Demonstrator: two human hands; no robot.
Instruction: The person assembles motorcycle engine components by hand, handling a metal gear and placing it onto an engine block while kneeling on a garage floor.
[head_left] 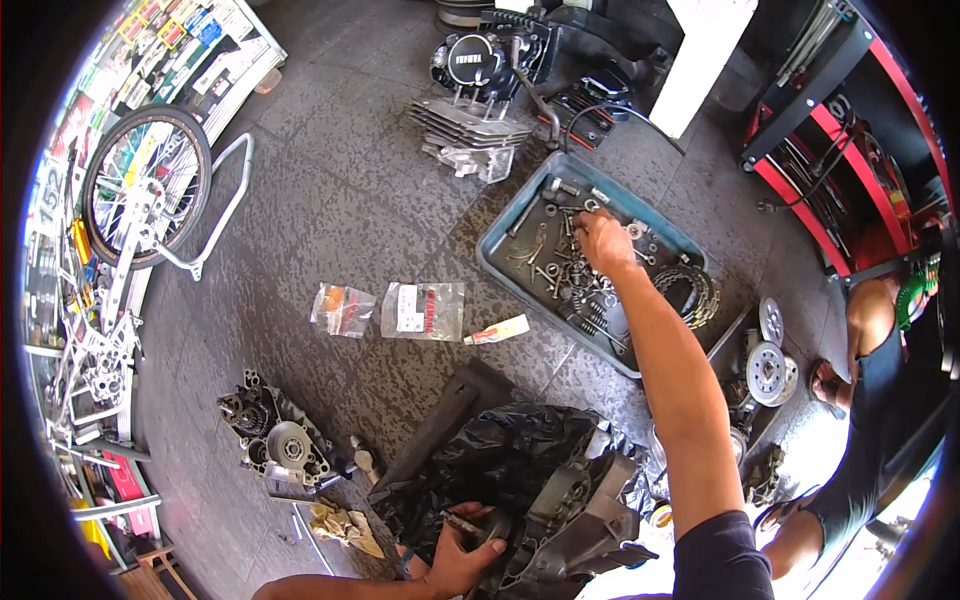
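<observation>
The right hand (603, 243) reached out into the blue parts tray (497, 262), fingers curled down among loose bolts (562, 272) and springs, though whether it had closed on one could not be told. The left hand (462, 556) was wrapped around the edge of the engine crankcase (570, 520) lying on black plastic sheeting (500, 455) close to the body. Judging by the cylinder (468, 130), clutch plates (695, 290) and other case half (280, 440) lying apart, the engine was well stripped, with fasteners unsorted
</observation>
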